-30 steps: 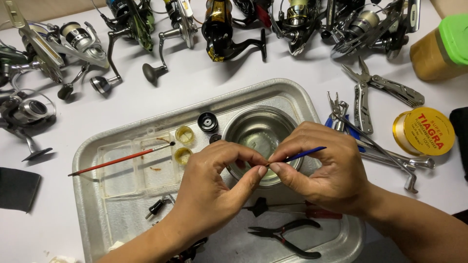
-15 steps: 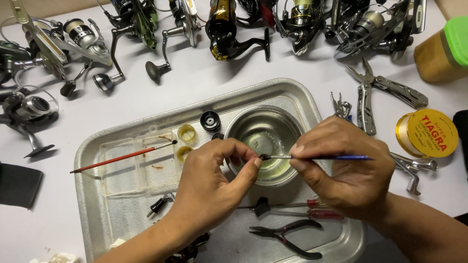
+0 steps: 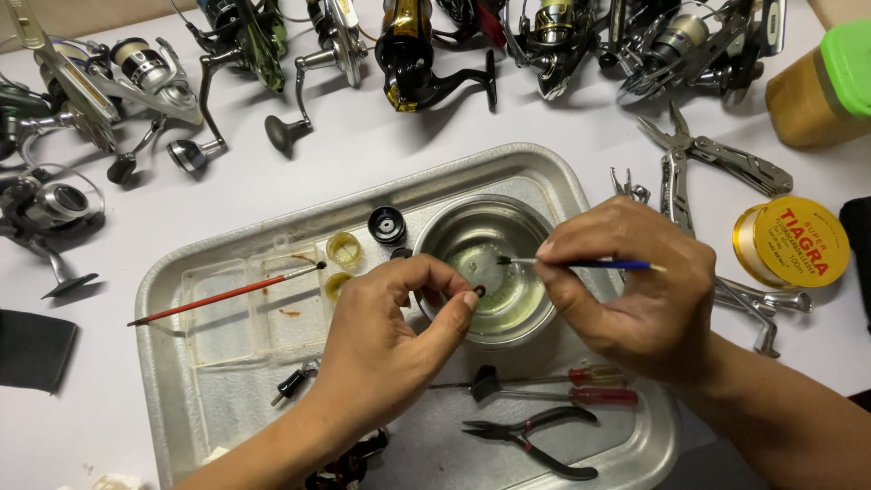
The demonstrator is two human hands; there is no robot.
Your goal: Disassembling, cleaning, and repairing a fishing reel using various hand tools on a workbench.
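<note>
A small dark ring (image 3: 479, 291) sits pinched between thumb and forefinger of the left hand (image 3: 392, 336), held over the near rim of the steel bowl (image 3: 454, 238). The bowl stands in a metal tray (image 3: 172, 381) on the tabletop (image 3: 299, 181) and holds a shallow pool of yellowish liquid. The right hand (image 3: 635, 290) is closed on a blue brush (image 3: 590, 265), whose bristles point left over the bowl, near the ring but not touching it. Left of the bowl lie a black cap (image 3: 387, 224), two small yellow cups (image 3: 344, 248) and a red brush (image 3: 227, 294) across a clear palette. Screwdrivers (image 3: 581, 386) and black pliers (image 3: 535, 440) lie in the tray below the hands. Fishing reels (image 3: 426, 45) line the far edge; multi-tools (image 3: 717, 159) and a line spool (image 3: 794, 240) lie to the right.
</note>
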